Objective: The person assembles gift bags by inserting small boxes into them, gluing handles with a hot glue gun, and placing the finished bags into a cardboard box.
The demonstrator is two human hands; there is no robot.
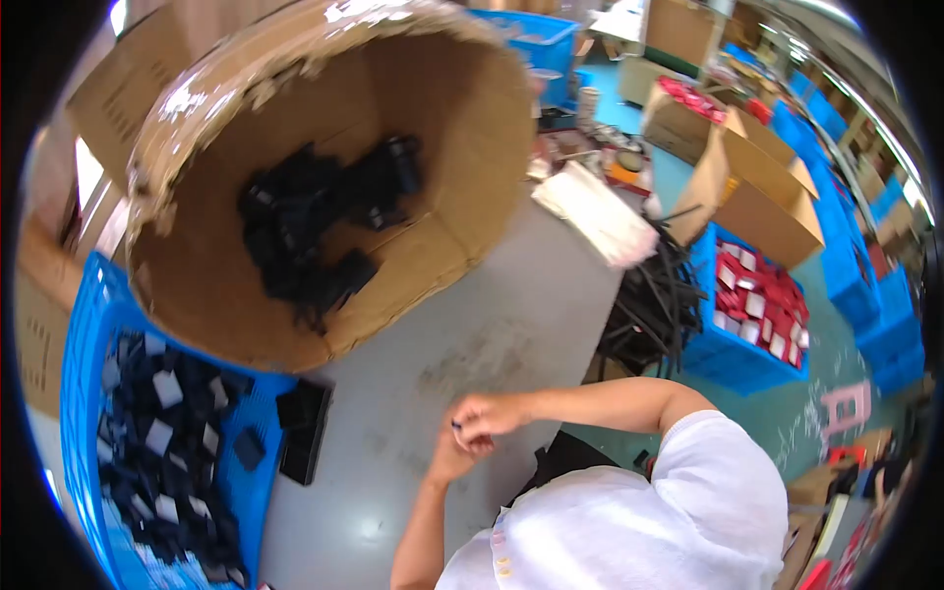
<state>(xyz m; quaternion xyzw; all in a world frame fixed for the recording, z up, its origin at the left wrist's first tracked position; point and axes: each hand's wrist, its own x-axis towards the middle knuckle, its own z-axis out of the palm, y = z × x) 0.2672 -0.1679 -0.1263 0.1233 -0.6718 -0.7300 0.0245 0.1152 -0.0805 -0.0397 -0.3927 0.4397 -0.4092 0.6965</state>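
Observation:
My right hand and my left hand meet over the grey table, fingers curled together. A tiny dark spot shows at the fingers, but what they hold, if anything, is too small to name. Beyond them a large cardboard box lies tipped with its torn, taped mouth facing me. Inside it sits a pile of black pieces, somewhat blurred. To the left of my hands stands a flat black box-like object, beside a blue crate holding many black pieces with white patches.
Right of the table, a bundle of black strips hangs near a blue crate of red-and-white pieces. A pale packet lies at the table's far edge. Open cartons, stacked blue bins and a pink stool stand farther right.

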